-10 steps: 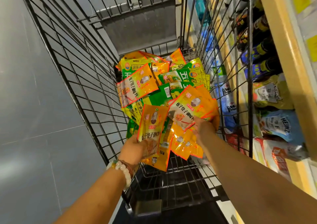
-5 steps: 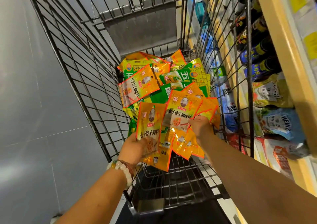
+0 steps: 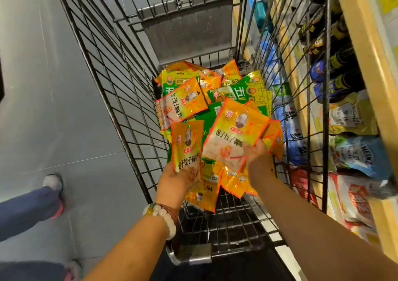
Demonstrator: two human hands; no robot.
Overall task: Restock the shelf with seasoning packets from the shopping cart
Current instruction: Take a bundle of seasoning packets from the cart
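Fingers of both the left hand [image 3: 172, 180] and right hand [image 3: 256, 158] each grasp an orange packet [image 3: 187, 145] above the cart [image 3: 120, 99], whose far end holds many unshelved.

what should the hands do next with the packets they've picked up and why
Probably lift both out and swing right toward the shelf. The left hand already grips an orange seasoning packet, the right hand grips another orange packet, and both are raised above the pile in the shopping cart.
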